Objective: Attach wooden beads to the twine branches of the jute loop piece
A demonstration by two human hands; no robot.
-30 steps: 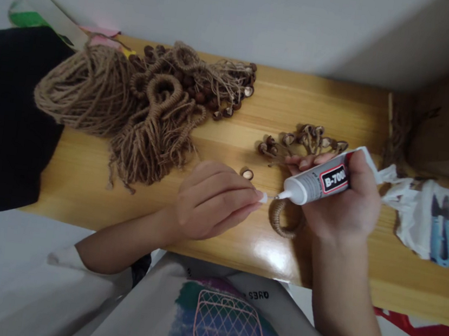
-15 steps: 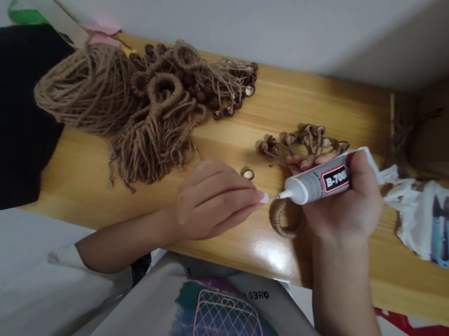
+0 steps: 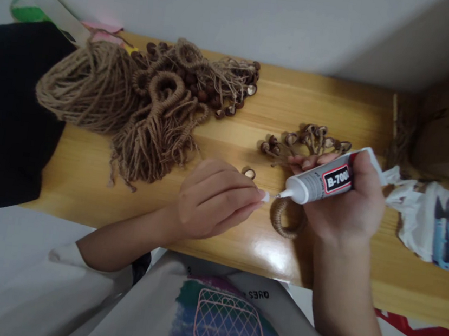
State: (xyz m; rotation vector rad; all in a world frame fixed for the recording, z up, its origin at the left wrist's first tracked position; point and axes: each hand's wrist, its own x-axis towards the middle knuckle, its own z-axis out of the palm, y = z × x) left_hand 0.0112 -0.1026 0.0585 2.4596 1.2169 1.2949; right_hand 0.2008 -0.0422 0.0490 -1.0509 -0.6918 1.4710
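Note:
My left hand [image 3: 220,203] pinches a small white cap [image 3: 265,196] between its fingertips. Just right of the cap is the thin tip of a glue tube [image 3: 319,180] marked B-700, lying tilted across the palm of my right hand [image 3: 347,199], with the thumb on top of it. A cord-wrapped ring [image 3: 281,218] rests on the table under the nozzle. One small nut shell [image 3: 250,174] lies behind my left fingertips. Beyond my right fingers sits a cluster of shells on cords [image 3: 312,138].
On the wooden table [image 3: 219,143], a ball of twine [image 3: 89,86], cord tassels [image 3: 149,142] and more shells lie at the left. Blue snips [image 3: 443,233] on a white plastic bag [image 3: 415,213] are at the right. Black cloth [image 3: 9,120] covers the left end.

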